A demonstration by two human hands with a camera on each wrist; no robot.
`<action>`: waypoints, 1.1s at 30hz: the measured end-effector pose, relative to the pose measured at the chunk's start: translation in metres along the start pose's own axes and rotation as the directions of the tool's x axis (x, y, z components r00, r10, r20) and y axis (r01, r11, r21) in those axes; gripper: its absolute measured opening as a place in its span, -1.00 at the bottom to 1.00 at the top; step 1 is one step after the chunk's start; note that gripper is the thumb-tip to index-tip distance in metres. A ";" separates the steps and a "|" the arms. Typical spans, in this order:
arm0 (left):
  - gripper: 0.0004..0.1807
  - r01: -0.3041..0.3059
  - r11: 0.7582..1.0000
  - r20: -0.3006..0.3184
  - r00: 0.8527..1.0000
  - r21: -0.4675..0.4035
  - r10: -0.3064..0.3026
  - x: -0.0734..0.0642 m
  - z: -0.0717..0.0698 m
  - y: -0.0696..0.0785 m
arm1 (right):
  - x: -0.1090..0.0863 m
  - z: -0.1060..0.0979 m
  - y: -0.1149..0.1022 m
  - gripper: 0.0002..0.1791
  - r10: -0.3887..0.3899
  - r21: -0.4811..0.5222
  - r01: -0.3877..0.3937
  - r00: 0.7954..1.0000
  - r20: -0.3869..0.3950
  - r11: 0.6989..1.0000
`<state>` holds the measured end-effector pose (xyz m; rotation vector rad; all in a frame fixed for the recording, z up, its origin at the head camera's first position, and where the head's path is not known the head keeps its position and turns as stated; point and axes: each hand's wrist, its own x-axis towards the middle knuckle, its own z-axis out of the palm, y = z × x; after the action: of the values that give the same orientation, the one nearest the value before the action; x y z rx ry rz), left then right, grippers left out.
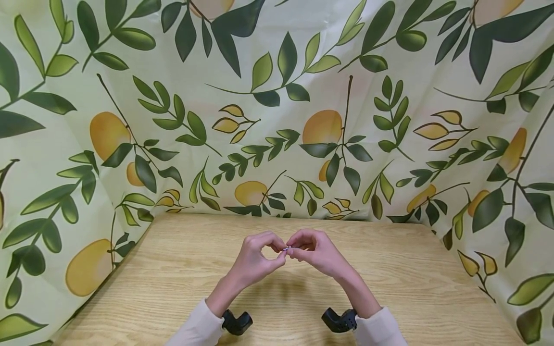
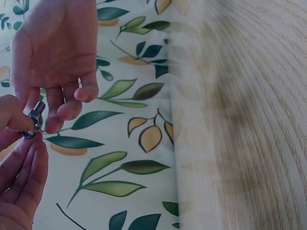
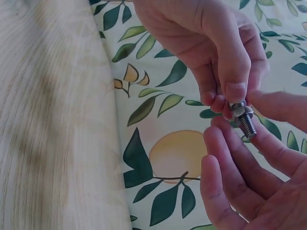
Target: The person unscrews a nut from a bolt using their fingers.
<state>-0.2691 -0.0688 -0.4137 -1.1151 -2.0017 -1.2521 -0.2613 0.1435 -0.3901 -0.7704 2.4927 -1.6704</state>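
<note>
A small metal bolt [image 3: 247, 125] with a hex nut [image 3: 240, 112] on its thread is held between my two hands, above the table. My left hand [image 1: 255, 257] pinches its head end between thumb and fingers. My right hand [image 1: 318, 252] meets it from the other side, thumb and index fingertips at the nut, the other fingers loosely bent. In the right wrist view the threaded end sticks out past the nut, towards my right palm. The bolt [image 2: 37, 112] also shows in the left wrist view, partly covered by the left thumb.
Under my hands is a wooden table [image 1: 173, 274] with a light grain. A cloth [image 1: 277, 158] printed with leaves and orange fruit hangs behind it and along both sides. Black wrist mounts [image 1: 237, 322] sit by the sleeves.
</note>
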 end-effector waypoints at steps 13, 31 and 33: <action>-0.94 0.000 1.000 0.002 1.000 0.002 0.000 0.000 0.000 0.000 | 0.000 -0.001 0.000 -0.80 0.012 -0.006 -0.012 1.000 -0.014 1.000; -0.92 0.001 1.000 0.002 1.000 0.013 -0.001 -0.002 0.000 0.000 | 0.000 0.000 0.001 -0.83 0.003 -0.023 -0.004 1.000 -0.029 1.000; -0.90 0.006 1.000 0.002 1.000 0.012 -0.006 -0.001 0.000 0.000 | 0.000 0.000 0.001 -0.83 0.001 -0.029 -0.002 0.999 -0.037 1.000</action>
<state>-0.2683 -0.0690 -0.4146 -1.1061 -2.0132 -1.2408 -0.2620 0.1441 -0.3911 -0.7469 2.5467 -1.6671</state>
